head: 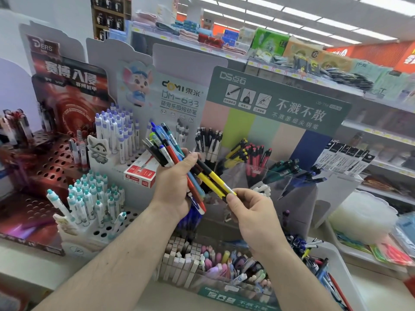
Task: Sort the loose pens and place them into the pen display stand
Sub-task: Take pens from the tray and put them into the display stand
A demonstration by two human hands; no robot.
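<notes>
- Left hand (177, 187) gripped a mixed pen bundle (170, 153).
- Right hand (244, 209) pinched two yellow pens (213, 180) at 3 o'clock of it.
- Risk: pulling could drag neighbouring pens loose.

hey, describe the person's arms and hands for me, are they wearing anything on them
Nothing worn shows. Both forearms are bare up to the frame's bottom edge: no sleeves, gloves, watch or bracelet. The left hand and right hand show no rings on the visible fingers, and the nails are short and unpainted.

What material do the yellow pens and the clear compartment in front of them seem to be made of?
Yellow pens, pinched by the right hand: probably glossy plastic, with a matte black section, perhaps rubber. Clear compartment: likely acrylic or similar hard plastic; its transparent walls show pens through them.
</notes>
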